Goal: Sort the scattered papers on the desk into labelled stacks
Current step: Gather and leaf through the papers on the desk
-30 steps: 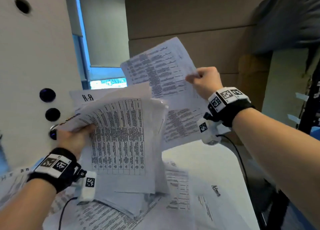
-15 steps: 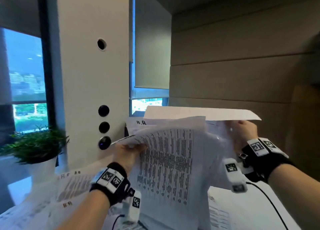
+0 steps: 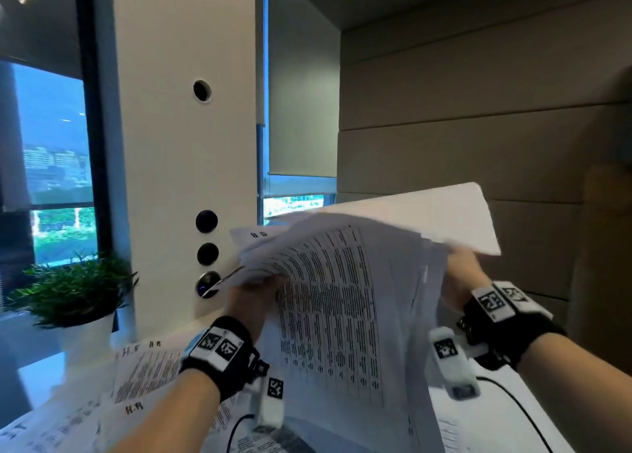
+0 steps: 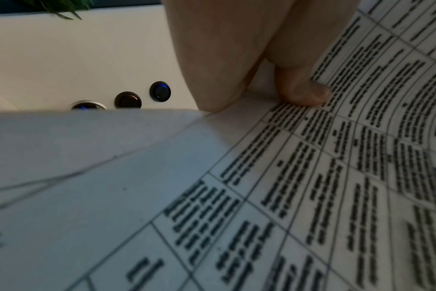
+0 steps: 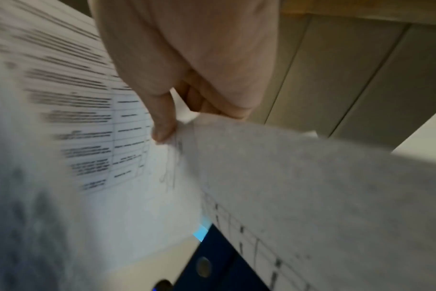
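Note:
My left hand grips a thick bundle of printed papers by its upper left edge, held up above the desk; in the left wrist view the thumb presses on the top table sheet. My right hand pinches a single sheet at its lower edge, lifted and tilted flat over the bundle; the right wrist view shows fingers clamped on that sheet. More papers marked "HR" lie on the desk at lower left.
A white pillar with round black buttons stands just behind the papers. A potted plant sits at the left by the window. A beige panelled wall closes the right side. A cable runs over the white desk.
The right hand's sheet has swung from upright and readable to nearly flat over the bundle, and the hand has come closer to the bundle. My view has lifted and turned left.

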The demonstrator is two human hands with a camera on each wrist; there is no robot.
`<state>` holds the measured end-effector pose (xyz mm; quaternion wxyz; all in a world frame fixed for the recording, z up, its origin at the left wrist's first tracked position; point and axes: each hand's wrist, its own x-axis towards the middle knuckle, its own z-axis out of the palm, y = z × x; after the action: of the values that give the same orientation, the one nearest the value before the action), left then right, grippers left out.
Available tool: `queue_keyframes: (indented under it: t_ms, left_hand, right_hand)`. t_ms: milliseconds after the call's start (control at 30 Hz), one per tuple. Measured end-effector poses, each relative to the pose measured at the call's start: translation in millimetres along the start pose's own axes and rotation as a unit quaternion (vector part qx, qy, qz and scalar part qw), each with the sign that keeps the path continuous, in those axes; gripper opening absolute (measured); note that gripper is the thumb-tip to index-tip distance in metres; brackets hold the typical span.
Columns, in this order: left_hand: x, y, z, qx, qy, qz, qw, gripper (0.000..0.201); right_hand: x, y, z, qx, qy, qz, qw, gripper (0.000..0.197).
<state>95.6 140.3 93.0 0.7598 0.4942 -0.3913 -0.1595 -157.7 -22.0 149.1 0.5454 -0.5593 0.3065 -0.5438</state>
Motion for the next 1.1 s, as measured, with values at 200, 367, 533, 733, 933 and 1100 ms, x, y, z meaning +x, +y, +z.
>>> queue_keyframes:
  t_ms: [200, 367, 533, 733, 933, 1100]
  left_hand:
    - [0.7, -3.4, -3.7, -0.01, 0.033, -0.015, 0.999, 0.005]
    - [-4.4, -15.4, -12.6, 0.006, 0.051, -0.006, 0.999, 0.018]
    - [-6.5, -31.2, -14.5, 0.047, 0.013, -0.008, 0.999, 0.031]
    - [-9.2, -41.5, -8.3, 0.11, -0.067, -0.035, 0.991, 0.034]
    - [7.7, -44.0, -31.1, 0.141, -0.048, -0.064, 0.987, 0.016]
    - [9.8, -30.1, -42.2, 0.034, -0.021, -0.033, 0.999, 0.017]
  right_hand:
    - [-18.8, 28.7, -1.5, -0.035, -0.014, 0.041, 0.998, 0.016]
    - [-24.6, 23.7, -6.9, -0.022, 0.047, 0.057, 0.997, 0.021]
    - [-19.5, 20.2, -9.9, -0.024, 0.094, 0.067, 0.993, 0.03]
    - [-17.8, 26.7, -15.4, -0.046, 0.073, 0.087, 0.992, 0.031]
    - [-8.7, 33.0, -39.0, -0.132, 0.16, 0.094, 0.974, 0.022]
    - [-8.7, 49.9, -38.0, -0.264, 0.104, 0.116, 0.952, 0.031]
